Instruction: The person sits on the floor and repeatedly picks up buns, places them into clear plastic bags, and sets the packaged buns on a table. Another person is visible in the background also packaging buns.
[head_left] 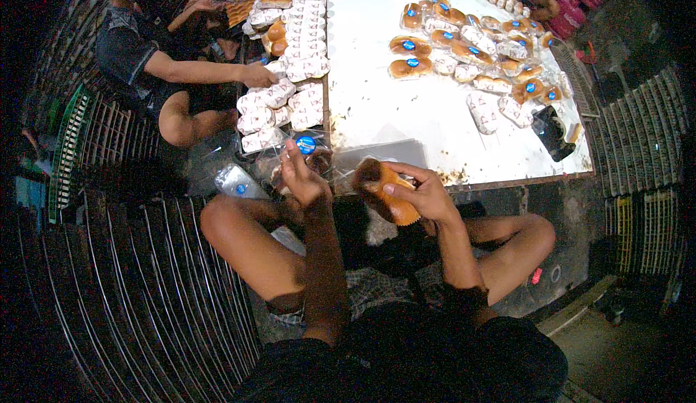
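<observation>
My right hand (428, 196) grips a glossy brown bread bun (388, 196) in a clear bag with a jagged lower edge. The bun is tilted above my lap, just off the table's near edge. My left hand (303, 180) is raised to the left of it, apart from the bun. A round blue sticker (306, 145) shows at its fingertips, larger than the stickers on the far buns. How the fingers pinch it is partly hidden. Below and behind that hand lie clear plastic and something brown, hard to make out.
Bagged buns (471, 48) with blue stickers lie spread over the white table (370, 106). A black object (552, 133) sits at its right. Wrapped buns (304, 55) are piled at the left, where another person's hand (259, 75) reaches in. Stacked racks (130, 280) stand at my left.
</observation>
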A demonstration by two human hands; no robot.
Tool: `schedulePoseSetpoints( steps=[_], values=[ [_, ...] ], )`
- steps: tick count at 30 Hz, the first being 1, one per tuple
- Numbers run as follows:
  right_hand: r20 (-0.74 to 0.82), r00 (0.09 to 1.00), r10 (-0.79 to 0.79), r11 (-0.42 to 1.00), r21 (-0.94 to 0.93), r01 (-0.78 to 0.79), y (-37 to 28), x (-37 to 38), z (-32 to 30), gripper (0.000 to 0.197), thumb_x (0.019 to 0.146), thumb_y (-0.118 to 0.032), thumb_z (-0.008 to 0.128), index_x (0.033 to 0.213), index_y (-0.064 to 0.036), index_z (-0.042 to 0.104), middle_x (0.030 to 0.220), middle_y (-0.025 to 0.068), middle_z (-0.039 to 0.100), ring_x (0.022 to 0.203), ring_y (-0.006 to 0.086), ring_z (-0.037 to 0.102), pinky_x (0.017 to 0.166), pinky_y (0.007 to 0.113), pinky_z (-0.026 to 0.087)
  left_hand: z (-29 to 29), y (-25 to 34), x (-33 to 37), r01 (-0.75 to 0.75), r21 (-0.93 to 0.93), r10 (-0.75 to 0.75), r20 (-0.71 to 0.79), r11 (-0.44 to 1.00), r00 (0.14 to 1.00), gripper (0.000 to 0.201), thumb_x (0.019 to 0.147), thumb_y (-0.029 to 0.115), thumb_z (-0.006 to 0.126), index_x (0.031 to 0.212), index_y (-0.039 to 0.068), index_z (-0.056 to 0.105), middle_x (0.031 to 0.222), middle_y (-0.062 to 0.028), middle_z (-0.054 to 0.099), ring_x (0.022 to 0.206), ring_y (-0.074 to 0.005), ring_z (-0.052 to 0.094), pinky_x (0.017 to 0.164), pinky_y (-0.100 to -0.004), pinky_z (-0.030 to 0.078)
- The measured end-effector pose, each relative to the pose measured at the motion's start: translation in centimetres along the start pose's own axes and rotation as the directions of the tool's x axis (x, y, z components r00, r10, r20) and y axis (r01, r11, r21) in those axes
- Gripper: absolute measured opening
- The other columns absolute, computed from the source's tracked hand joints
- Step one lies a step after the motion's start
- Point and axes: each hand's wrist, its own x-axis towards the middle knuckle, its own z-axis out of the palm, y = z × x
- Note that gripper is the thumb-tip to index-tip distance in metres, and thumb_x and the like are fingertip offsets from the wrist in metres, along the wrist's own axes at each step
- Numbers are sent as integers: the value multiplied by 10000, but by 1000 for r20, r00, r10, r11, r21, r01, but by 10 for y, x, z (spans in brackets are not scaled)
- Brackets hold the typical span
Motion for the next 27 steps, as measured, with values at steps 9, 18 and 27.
schedulePoseSetpoints(
  steps=[9, 18, 27],
  values=[
    [-77, 997, -2, 996, 88, 9, 1, 2, -2, 495, 886, -258, 772, 1306, -36, 633, 1240, 101, 676, 1156, 182, 600, 1029, 341, 457, -4, 8, 3, 37, 170, -47, 54, 985, 997, 339, 1020, 399, 574, 985, 61, 564, 818, 9, 551, 695, -81, 522, 609, -249, 461],
    [31, 998, 46, 998, 30, -46, -1, -1, -1, 454, 878, -111, 766, 1302, -19, 634, 1287, 108, 652, 1175, 175, 596, 1025, 325, 467, -17, -10, -1, 163, -23, -153, 237, 986, 959, 333, 1011, 383, 584, 1020, 53, 543, 989, -112, 650, 911, -217, 668, 728, -345, 585],
    [-130, 975, -179, 974, -167, 156, 10, 2, 12, 470, 857, -115, 781, 1284, -12, 613, 1209, 93, 663, 1132, 173, 600, 998, 336, 470, 2, -57, -45, 424, -210, -263, 529, 881, 807, 348, 972, 202, 619, 1238, 63, 444, 1167, -203, 631, 1096, -364, 642, 910, -503, 568]
  ],
)
